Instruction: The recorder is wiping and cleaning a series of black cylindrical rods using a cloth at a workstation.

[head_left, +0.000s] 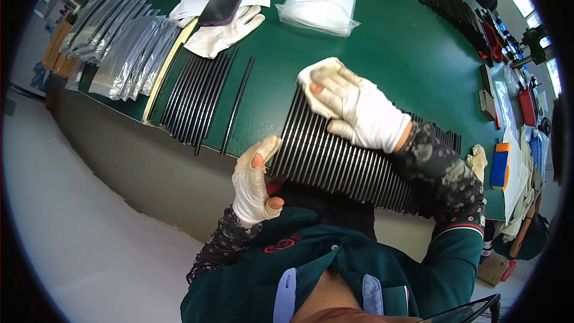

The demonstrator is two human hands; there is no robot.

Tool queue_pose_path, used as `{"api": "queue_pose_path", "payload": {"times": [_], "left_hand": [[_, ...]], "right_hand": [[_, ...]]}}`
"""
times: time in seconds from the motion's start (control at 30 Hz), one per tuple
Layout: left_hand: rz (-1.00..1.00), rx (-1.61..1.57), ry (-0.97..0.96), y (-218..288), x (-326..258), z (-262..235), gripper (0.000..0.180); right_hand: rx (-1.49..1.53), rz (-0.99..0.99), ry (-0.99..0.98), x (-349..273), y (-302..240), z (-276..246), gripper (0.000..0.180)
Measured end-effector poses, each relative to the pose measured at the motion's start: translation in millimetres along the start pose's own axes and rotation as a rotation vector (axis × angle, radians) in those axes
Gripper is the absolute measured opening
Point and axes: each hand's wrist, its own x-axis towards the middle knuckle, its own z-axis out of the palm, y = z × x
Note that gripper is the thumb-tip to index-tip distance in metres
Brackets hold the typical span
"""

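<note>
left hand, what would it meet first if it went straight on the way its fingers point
The left hand points forward and to the right, so it would probably meet the near-left side of the wide row of black rods first; whether the fingertips already touch it is unclear.

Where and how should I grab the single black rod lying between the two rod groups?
Probably pinch the single black rod mid-length, left hand coming from above: it is straight and thin, lies flat, and has a gap along each side.
</note>
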Motion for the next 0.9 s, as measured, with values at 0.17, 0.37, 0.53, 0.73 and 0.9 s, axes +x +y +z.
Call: {"api": "queue_pose_path", "payload": {"times": [0.17,0.37,0.53,0.73,0.9], "left_hand": [[0.016,-0.004,0.007,-6,-8,2,0.081],[0.012,-0.002,0.01,-2,1,1,0.08],[0.021,-0.033,0.032,-1,-2,2,0.079],[0.049,0.065,0.018,-10,-6,3,0.08],[0.079,0.052,0.04,-7,1,5,0.079]], "right_hand": [[0.45,-0.209,-0.181,-7,-65,-9,0.068],[0.116,0.017,-0.049,0,-16,5,0.07],[0.215,-0.048,-0.067,-20,-20,18,0.077],[0.616,-0.102,-0.138,-22,-79,-4,0.083],[0.002,0.124,-0.067,-40,-10,-6,0.087]]}}
